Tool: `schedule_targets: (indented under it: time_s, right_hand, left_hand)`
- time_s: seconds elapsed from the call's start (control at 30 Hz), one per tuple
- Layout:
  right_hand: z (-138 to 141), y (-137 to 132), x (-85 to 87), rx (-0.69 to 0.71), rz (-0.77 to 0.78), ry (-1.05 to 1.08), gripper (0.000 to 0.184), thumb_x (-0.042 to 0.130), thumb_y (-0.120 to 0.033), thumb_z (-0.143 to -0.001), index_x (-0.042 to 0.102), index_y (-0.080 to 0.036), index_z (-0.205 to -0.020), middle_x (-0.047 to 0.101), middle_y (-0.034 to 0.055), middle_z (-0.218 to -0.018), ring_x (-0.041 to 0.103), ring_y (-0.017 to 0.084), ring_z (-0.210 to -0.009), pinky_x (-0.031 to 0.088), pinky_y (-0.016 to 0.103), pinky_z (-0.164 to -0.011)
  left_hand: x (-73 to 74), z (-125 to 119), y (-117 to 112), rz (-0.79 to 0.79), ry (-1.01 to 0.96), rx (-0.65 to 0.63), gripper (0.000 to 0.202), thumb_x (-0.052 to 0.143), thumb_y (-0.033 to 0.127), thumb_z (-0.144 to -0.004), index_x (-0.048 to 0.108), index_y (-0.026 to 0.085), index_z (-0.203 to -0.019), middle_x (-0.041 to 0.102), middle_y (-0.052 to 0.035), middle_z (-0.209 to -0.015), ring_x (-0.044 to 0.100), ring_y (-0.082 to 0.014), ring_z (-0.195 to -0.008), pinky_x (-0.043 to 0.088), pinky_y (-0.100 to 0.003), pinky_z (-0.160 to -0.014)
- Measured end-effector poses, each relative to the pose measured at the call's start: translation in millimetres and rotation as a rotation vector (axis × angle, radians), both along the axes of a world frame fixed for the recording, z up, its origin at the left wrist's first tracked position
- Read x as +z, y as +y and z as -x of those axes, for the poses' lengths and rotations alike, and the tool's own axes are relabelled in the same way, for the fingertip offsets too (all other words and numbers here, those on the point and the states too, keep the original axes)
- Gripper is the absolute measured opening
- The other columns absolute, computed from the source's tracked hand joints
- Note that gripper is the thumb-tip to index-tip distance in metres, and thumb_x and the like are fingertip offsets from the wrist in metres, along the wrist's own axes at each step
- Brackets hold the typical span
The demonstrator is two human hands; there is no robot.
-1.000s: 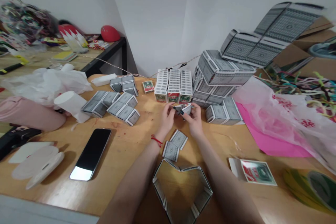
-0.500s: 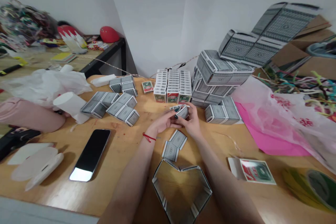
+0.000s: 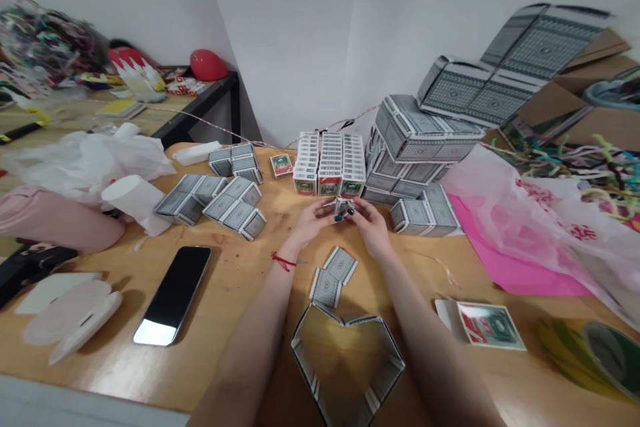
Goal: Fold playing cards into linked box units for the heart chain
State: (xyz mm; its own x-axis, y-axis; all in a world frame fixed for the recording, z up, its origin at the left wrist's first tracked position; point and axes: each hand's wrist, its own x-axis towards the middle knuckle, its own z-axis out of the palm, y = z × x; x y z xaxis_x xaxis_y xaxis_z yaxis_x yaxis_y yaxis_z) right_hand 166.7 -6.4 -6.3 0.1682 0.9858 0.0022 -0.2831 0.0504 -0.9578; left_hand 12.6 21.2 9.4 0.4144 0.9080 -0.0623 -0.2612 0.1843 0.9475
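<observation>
Now the left hand (image 3: 313,221) and right hand (image 3: 370,220) draw level, both pinching the small grey-and-white folded card piece (image 3: 343,206), freshly turned. Shaping looks unfinished.

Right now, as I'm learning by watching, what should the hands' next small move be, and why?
Probably a gentle pinch along the edges of the card piece with both thumbs: the left hand and right hand hold it between them, thumbs close together, and it doesn't look flat, though its folds are too small to make out.
</observation>
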Motion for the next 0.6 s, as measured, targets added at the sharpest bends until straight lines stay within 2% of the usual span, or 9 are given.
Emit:
schedule_targets:
  time_s: [0.13, 0.27, 0.43, 0.6]
  right_hand:
    - [-5, -2, 3.6, 0.045, 0.024, 0.060, 0.050, 0.071, -0.033, -0.059, 0.057, -0.024, -0.106, 0.062, 0.0030, -0.101, 0.057, 0.017, -0.091, 0.044, 0.036, -0.085]
    - [-5, -6, 8.9, 0.079, 0.004, 0.085, 0.051, 0.071, -0.030, -0.059, 0.057, -0.026, -0.108, 0.061, 0.0020, -0.101, 0.057, 0.017, -0.088, 0.046, 0.034, -0.081]
    - [-4, -8, 10.9, 0.064, -0.042, 0.052, 0.049, 0.069, -0.029, -0.060, 0.057, -0.026, -0.108, 0.060, 0.0031, -0.105, 0.055, 0.019, -0.092, 0.045, 0.034, -0.080]
    - [-4, -8, 8.7, 0.053, -0.098, 0.027, 0.048, 0.070, -0.028, -0.060, 0.057, -0.026, -0.106, 0.058, 0.0029, -0.107, 0.054, 0.017, -0.090, 0.044, 0.030, -0.077]
  left_hand:
    - [0.3, -3, -3, -0.117, 0.068, -0.082, 0.053, 0.070, 0.015, -0.062, 0.054, 0.014, -0.113, 0.056, -0.0127, -0.119, 0.053, -0.0217, -0.109, 0.039, -0.040, -0.096]
    - [1.4, -5, -6, -0.149, 0.113, -0.144, 0.052, 0.068, 0.014, -0.063, 0.054, 0.016, -0.114, 0.057, -0.0119, -0.118, 0.054, -0.0221, -0.108, 0.040, -0.042, -0.095]
    - [0.5, -6, -8, -0.161, 0.117, -0.125, 0.055, 0.068, 0.013, -0.064, 0.052, 0.017, -0.116, 0.054, -0.0114, -0.122, 0.054, -0.0214, -0.107, 0.041, -0.041, -0.095]
    - [-3.1, -7, -7, -0.168, 0.131, -0.096, 0.059, 0.069, 0.010, -0.062, 0.050, 0.017, -0.118, 0.054, -0.0127, -0.121, 0.057, -0.0215, -0.101, 0.045, -0.041, -0.091]
